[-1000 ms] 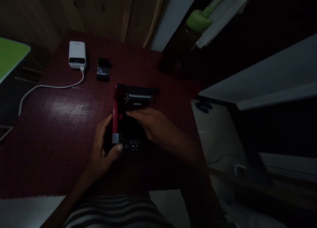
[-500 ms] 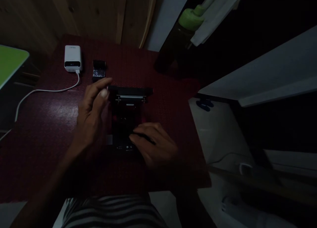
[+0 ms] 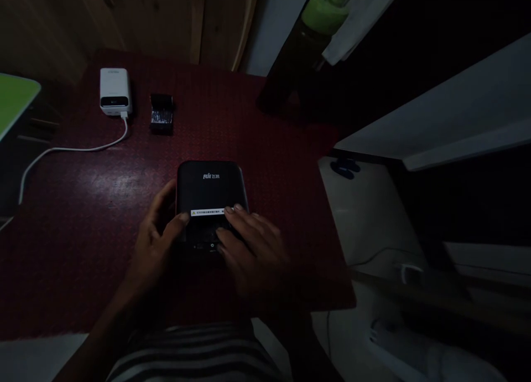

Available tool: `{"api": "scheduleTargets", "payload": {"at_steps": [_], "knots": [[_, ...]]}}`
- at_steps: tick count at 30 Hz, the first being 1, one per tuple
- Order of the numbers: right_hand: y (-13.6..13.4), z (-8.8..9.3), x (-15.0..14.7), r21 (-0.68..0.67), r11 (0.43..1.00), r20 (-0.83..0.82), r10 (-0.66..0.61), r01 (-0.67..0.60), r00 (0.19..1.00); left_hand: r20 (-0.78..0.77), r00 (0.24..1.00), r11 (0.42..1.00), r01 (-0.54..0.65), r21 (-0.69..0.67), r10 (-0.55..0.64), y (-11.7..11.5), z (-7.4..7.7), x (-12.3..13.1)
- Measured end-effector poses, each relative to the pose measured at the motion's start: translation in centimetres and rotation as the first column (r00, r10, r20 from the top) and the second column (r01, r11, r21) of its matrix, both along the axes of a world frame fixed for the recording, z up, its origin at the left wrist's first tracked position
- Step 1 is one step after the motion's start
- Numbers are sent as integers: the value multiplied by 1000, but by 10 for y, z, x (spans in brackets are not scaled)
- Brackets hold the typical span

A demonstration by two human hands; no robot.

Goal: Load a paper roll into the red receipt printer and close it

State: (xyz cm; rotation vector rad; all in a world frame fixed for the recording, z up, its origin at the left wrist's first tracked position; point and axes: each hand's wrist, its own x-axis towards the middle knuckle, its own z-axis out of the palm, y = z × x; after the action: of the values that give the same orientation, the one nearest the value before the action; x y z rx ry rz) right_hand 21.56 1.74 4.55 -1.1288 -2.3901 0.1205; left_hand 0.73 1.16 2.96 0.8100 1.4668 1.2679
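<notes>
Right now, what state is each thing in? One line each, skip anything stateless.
Black device: lid down; latched or not, can't tell.
Left hand: thumb on device's near left corner.
Right hand: fingertips at right end of white label.
White power bank: white cable plugged in.
Small black item: lying untouched.
Bottle: green cap on.

We see a compact black printer flat on the tabletop between both hands' fingers, lid down, its white warning label meeting the right ones.
</notes>
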Motion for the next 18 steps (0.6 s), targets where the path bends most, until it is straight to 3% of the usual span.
{"api": "scheduleTargets", "payload": {"at_steps": [7,12,18], "knots": [[1,1,-2,-89,996,-33,5,-8,999,30,999,1000,-16,5,16,3,4,1],[2,-1,-2,-56,998,-138,-7,-1,990,40,999,1000,-21,9,21,1,-1,-2],[-11,-16,3,-27,977,-380,-207,213,901,43,999,1000,0,6,0,-17,-8,-11]]}}
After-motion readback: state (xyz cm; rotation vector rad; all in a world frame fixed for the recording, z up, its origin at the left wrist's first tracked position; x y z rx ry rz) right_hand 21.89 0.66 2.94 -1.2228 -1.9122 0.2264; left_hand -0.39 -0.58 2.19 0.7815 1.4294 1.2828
